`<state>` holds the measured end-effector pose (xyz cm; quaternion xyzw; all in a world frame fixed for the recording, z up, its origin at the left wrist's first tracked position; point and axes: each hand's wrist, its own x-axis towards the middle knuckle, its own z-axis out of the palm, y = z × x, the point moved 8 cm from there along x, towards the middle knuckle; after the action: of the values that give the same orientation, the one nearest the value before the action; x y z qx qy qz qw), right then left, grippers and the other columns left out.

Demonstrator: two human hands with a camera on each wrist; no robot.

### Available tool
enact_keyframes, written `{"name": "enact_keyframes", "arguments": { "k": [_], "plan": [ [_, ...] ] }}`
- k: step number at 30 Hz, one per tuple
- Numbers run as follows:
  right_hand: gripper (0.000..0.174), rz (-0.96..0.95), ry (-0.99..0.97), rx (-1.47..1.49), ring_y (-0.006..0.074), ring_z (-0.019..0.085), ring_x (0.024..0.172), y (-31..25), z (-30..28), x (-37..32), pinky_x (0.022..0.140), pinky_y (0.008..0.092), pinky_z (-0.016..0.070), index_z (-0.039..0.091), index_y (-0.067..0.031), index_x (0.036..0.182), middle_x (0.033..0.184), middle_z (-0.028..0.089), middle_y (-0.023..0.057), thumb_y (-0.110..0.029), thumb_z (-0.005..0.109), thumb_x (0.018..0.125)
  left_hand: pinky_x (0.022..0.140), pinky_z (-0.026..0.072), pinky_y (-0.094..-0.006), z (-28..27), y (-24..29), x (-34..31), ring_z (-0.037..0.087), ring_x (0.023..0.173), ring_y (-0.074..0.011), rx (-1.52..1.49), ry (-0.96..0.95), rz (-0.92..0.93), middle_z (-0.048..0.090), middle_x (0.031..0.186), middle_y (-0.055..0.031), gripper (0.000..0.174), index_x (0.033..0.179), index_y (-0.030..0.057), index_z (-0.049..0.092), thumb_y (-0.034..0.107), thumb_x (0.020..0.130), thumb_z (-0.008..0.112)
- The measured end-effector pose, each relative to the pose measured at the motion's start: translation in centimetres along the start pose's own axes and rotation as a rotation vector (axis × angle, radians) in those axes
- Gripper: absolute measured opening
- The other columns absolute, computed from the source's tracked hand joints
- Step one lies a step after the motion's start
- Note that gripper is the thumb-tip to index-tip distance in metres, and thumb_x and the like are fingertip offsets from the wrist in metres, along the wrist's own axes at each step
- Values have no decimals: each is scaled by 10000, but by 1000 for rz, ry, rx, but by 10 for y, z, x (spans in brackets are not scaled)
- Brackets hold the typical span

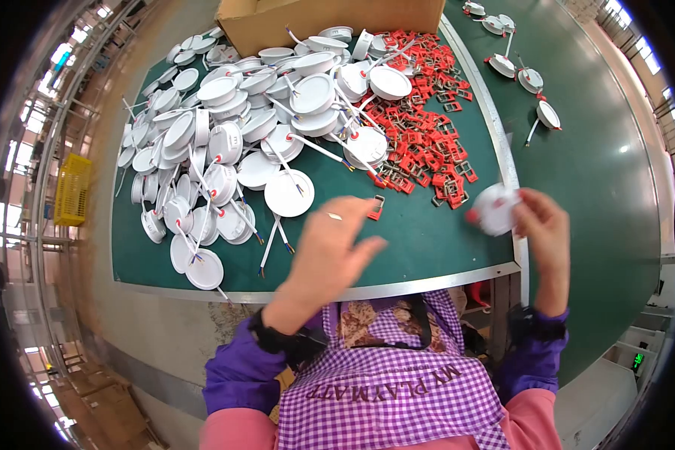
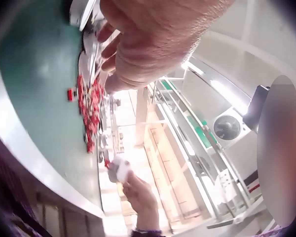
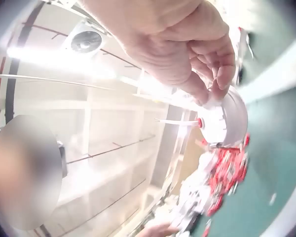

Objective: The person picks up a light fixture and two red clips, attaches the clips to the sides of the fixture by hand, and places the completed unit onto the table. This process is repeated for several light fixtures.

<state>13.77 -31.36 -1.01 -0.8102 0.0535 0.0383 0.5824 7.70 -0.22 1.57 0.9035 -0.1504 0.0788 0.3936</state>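
Note:
My right hand [image 1: 545, 229] pinches a round white LED downlight [image 1: 495, 210] by its edge, above the right side of the table. In the right wrist view, thumb and fingers hold the back of this downlight [image 3: 232, 118], and a white cable with a red collar sticks out of it. My left hand [image 1: 328, 251] hovers over the front middle of the table, thumb spread apart from the fingers. Its fingertips are right at a single red clip [image 1: 376, 208] with a metal frame. In the left wrist view the left hand [image 2: 158, 44] shows no object in its grasp.
A large heap of white downlights [image 1: 217, 90] with loose cables covers the table's left and middle. Red clips [image 1: 427, 142] are piled beside it. Behind stands a cardboard box [image 1: 322, 22]. Past the metal edge strip [image 1: 495, 127], several downlights lie on a green surface [image 1: 600, 187].

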Motion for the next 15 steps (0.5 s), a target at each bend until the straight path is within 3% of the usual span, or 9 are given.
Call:
{"name": "enact_keyframes", "arguments": {
  "k": [3,5,6,8,10,11,12,13,15],
  "plan": [
    [382,-30,359,-263,102,585,603,16,-94,27,544,228,462,582,30,1158,938,648,91,-135,662,823,947,369,-418,-45,-21,-9,490,1119,-327,405,168,-3,565,1130,-122,437,1080,50,585,67,666,723],
    [386,-68,536,-632,124,604,617,-11,-98,18,576,243,477,573,-2,1176,1023,632,108,-111,657,816,961,357,-431,-51,-33,-13,447,1163,-351,498,141,-43,520,1199,-145,460,1108,56,575,62,669,711],
    [386,-68,537,-634,124,604,617,-13,-88,18,576,243,477,573,-2,1176,1023,632,108,-111,657,816,969,350,-435,-49,-42,-15,427,1179,-362,583,92,-102,490,1232,-159,480,1135,61,565,57,674,702],
    [380,-519,484,-764,149,619,658,-49,-40,9,621,264,491,575,-49,1177,1066,613,110,-63,651,805,983,348,-448,-41,-52,-16,382,1212,-390,662,30,-167,415,1307,-190,523,1206,67,532,23,700,656],
    [351,-325,127,-467,170,621,744,-37,17,13,654,303,497,599,-61,1129,1001,617,112,-14,660,786,980,353,-457,-33,-60,-14,383,1208,-398,683,44,-157,427,1295,-192,514,1211,64,530,10,713,642],
    [340,-317,5,-454,214,628,772,-42,45,10,673,317,493,604,-60,1118,998,615,129,-29,660,784,977,359,-467,-31,-61,-13,385,1205,-405,704,61,-146,439,1283,-195,505,1215,62,527,-3,725,629],
    [339,-412,-47,-539,283,619,799,-41,65,9,705,342,490,609,-69,1111,993,601,146,-47,661,778,977,359,-467,-30,-61,-13,385,1205,-405,706,60,-143,439,1283,-195,505,1215,62,527,-3,725,629],
    [351,-387,-83,-588,338,592,841,-41,80,7,736,378,480,604,-85,1120,982,581,154,-53,652,774,964,375,-462,-31,-58,-12,409,1182,-401,715,78,-103,461,1251,-201,488,1215,52,524,-19,740,609],
    [358,-405,-115,-635,339,591,846,-38,97,7,729,402,473,594,-90,1121,957,569,144,-41,646,769,951,391,-457,-32,-54,-12,434,1159,-397,727,98,-65,483,1220,-206,472,1215,41,520,-34,754,589]
  ]
}}
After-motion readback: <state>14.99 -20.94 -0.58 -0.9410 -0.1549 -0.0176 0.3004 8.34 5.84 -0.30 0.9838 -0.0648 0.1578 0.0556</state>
